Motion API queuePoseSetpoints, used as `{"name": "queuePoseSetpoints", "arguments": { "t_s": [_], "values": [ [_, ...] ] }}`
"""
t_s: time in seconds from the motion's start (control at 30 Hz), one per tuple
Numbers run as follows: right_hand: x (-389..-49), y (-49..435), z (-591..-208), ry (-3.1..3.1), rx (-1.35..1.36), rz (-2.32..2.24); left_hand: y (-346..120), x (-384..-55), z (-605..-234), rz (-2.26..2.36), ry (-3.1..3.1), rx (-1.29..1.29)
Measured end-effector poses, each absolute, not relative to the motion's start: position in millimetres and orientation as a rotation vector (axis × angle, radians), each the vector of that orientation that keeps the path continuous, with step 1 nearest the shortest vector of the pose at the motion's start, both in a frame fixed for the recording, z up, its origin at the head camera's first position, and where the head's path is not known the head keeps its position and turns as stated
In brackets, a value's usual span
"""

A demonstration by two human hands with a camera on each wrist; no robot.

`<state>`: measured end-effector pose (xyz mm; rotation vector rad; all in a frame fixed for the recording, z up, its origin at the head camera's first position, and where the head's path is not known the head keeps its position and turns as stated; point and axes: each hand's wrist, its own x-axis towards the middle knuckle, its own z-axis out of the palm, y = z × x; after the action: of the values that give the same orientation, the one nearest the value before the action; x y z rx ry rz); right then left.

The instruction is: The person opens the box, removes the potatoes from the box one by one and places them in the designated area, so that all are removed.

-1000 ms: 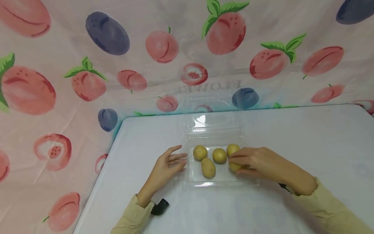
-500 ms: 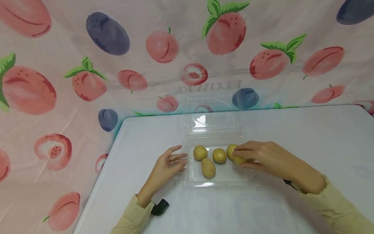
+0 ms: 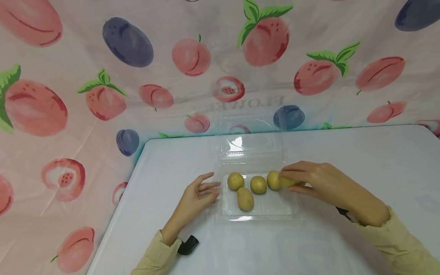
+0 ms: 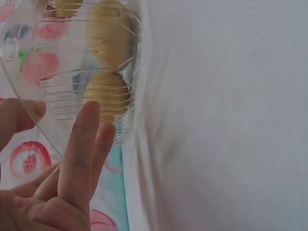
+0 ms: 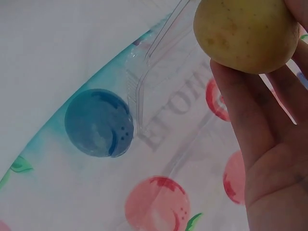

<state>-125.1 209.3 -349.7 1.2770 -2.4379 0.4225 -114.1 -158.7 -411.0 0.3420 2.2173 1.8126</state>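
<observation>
A clear plastic clamshell box stands on the table with its lid raised at the back. Several yellow potatoes lie inside, among them a longer potato at the front left and a round potato at the right. Over the box's right side my right hand grips another potato between thumb and fingers. At the left wall, my left hand rests with its fingers extended. The left wrist view shows those fingers against the ribbed clear side.
The white table ends at a back edge against a fruit-print cloth. The upright transparent lid overlaps that cloth. A black wrist strap piece shows beside the left sleeve.
My right hand has lifted the potato from the box's right front and drawn it back and to the right. The left hand stays in place.
</observation>
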Motion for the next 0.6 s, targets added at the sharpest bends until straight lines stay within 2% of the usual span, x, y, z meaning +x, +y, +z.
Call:
{"name": "queuePoseSetpoints", "arguments": {
  "t_s": [0.6],
  "values": [
    [-135, 231, -351, -2.524, 1.135, 0.363, -160, -116, -412, 1.818, 2.205, 0.327]
  ]
}}
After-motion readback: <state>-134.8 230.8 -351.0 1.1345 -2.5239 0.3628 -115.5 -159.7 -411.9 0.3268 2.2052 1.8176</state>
